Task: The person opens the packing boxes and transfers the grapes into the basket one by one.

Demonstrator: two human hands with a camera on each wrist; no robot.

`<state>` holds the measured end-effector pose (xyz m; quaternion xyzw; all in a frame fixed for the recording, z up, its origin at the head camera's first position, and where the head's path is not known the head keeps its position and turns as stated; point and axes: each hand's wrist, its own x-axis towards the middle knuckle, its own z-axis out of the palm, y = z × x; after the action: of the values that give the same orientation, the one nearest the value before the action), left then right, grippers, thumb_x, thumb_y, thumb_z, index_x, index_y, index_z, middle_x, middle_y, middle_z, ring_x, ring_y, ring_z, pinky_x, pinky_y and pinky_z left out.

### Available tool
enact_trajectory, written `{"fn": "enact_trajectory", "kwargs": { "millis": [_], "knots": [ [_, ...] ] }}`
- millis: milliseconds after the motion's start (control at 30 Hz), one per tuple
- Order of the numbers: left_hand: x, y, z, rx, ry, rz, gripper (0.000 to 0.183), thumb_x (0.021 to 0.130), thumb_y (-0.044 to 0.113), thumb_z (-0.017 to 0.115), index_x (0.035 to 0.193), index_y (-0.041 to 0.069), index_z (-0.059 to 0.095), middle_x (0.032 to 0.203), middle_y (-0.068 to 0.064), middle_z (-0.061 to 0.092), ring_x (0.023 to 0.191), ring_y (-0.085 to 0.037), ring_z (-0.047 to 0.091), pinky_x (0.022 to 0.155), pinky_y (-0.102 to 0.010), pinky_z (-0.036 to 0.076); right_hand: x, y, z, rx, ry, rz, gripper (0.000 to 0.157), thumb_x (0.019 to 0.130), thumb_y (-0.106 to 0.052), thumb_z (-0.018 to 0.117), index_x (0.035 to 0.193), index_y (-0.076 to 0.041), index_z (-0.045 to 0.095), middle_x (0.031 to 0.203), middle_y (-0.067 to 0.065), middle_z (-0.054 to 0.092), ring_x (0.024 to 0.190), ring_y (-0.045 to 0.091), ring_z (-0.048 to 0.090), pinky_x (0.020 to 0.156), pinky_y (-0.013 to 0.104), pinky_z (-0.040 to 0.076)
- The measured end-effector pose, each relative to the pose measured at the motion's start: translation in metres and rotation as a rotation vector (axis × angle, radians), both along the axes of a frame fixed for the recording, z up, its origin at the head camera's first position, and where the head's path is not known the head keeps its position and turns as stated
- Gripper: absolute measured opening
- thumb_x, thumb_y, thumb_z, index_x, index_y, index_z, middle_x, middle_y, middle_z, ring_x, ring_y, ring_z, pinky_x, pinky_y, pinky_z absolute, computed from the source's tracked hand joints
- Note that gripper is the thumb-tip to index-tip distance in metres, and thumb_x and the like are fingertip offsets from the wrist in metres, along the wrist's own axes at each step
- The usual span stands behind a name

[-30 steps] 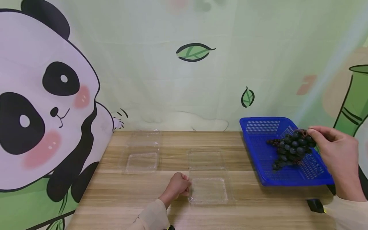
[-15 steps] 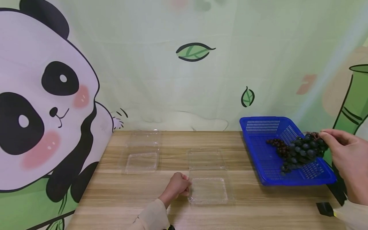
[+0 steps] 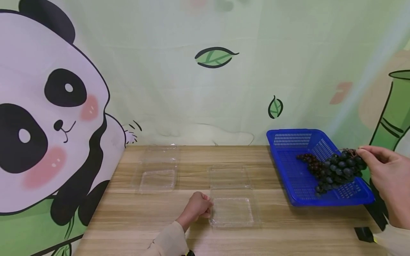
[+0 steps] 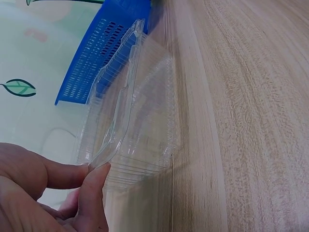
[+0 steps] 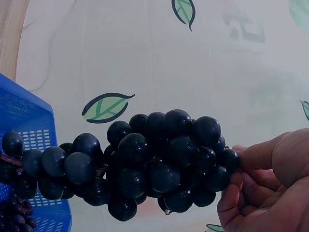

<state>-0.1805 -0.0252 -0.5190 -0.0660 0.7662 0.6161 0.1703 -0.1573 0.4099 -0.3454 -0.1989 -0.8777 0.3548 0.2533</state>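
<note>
My right hand (image 3: 389, 177) pinches the stem end of a bunch of dark grapes (image 3: 342, 169) above the right side of a blue plastic basket (image 3: 288, 188). In the right wrist view the same dark grapes (image 5: 154, 164) stretch leftward from my fingertips. Inside the basket lies a smaller reddish-brown bunch of grapes (image 3: 309, 161), partly hidden behind the dark one. Near the table's middle, my left hand (image 3: 198, 205) pinches the left rim of a clear plastic clamshell box (image 3: 234, 213), whose lid is spread back. The left wrist view shows thumb and finger on the box's rim (image 4: 113, 140).
A second clear plastic box (image 3: 158, 179), also opened out, sits farther back on the left of the wooden table (image 3: 128, 220). Behind the table hangs a cloth backdrop (image 3: 179, 96) printed with a panda and leaves.
My right hand has moved to the right with the dark grapes, uncovering more of the reddish-brown bunch; over the last half second it barely moved. My left hand stayed on the box.
</note>
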Motion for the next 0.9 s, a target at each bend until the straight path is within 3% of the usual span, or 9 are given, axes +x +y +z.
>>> {"fn": "enact_trajectory", "kwargs": {
  "millis": [233, 400, 500, 600, 700, 800, 900],
  "knots": [
    [0.001, 0.0, 0.001, -0.007, 0.002, -0.001, 0.023, 0.089, -0.012, 0.06, 0.078, 0.005, 0.049, 0.056, 0.0, 0.048, 0.044, -0.005, 0.047, 0.044, -0.019, 0.048, -0.003, 0.0, -0.001, 0.008, -0.042, -0.011, 0.044, 0.107, -0.03, 0.055, 0.133, 0.004, 0.064, 0.098, -0.019, 0.051, 0.081, -0.013, 0.04, 0.072, 0.011, 0.035],
    [0.001, 0.0, 0.0, -0.001, 0.008, -0.008, 0.027, 0.089, -0.013, 0.06, 0.075, 0.006, 0.048, 0.057, 0.0, 0.047, 0.046, -0.006, 0.046, 0.044, -0.018, 0.046, -0.007, 0.002, -0.003, 0.04, -0.055, -0.001, 0.044, 0.107, -0.031, 0.056, 0.132, 0.005, 0.065, 0.11, 0.003, 0.065, 0.081, -0.015, 0.039, 0.068, 0.012, 0.035],
    [0.001, 0.0, -0.001, 0.005, 0.008, -0.008, 0.027, 0.09, -0.013, 0.059, 0.075, 0.006, 0.048, 0.057, 0.0, 0.046, 0.046, -0.006, 0.046, 0.044, -0.018, 0.045, -0.01, 0.004, -0.004, 0.065, -0.025, 0.024, 0.042, 0.106, -0.029, 0.058, 0.128, 0.006, 0.067, 0.103, -0.005, 0.065, 0.079, -0.017, 0.039, 0.067, 0.01, 0.035],
    [0.001, 0.0, 0.0, 0.003, 0.007, -0.009, 0.026, 0.09, -0.012, 0.06, 0.076, 0.007, 0.048, 0.058, 0.0, 0.046, 0.046, -0.006, 0.046, 0.044, -0.018, 0.046, -0.015, 0.005, -0.004, 0.062, 0.003, 0.039, 0.041, 0.105, -0.029, 0.061, 0.125, 0.006, 0.07, 0.088, -0.029, 0.049, 0.077, -0.017, 0.042, 0.066, 0.009, 0.036],
    [0.001, 0.0, 0.0, 0.002, 0.003, -0.011, 0.027, 0.09, -0.012, 0.06, 0.075, 0.007, 0.048, 0.057, 0.0, 0.047, 0.046, -0.006, 0.047, 0.044, -0.019, 0.047, -0.02, 0.006, -0.004, 0.051, 0.003, 0.06, 0.042, 0.104, -0.03, 0.062, 0.125, 0.006, 0.07, 0.083, -0.036, 0.045, 0.076, -0.017, 0.044, 0.066, 0.009, 0.037],
    [0.0, 0.0, 0.0, 0.004, -0.005, -0.011, 0.028, 0.09, -0.013, 0.06, 0.075, 0.007, 0.047, 0.057, 0.0, 0.047, 0.046, -0.007, 0.048, 0.045, -0.019, 0.047, -0.025, 0.006, -0.005, 0.064, -0.017, 0.063, 0.043, 0.104, -0.032, 0.061, 0.125, 0.005, 0.07, 0.092, -0.022, 0.058, 0.076, -0.017, 0.043, 0.065, 0.01, 0.038],
    [0.0, 0.0, 0.0, 0.009, -0.006, -0.011, 0.028, 0.09, -0.013, 0.06, 0.075, 0.007, 0.047, 0.056, 0.0, 0.047, 0.046, -0.007, 0.048, 0.045, -0.019, 0.047, -0.031, 0.006, -0.005, 0.075, -0.053, 0.066, 0.046, 0.105, -0.035, 0.06, 0.127, 0.004, 0.07, 0.107, 0.002, 0.067, 0.076, -0.017, 0.041, 0.064, 0.013, 0.039]
  ]
}}
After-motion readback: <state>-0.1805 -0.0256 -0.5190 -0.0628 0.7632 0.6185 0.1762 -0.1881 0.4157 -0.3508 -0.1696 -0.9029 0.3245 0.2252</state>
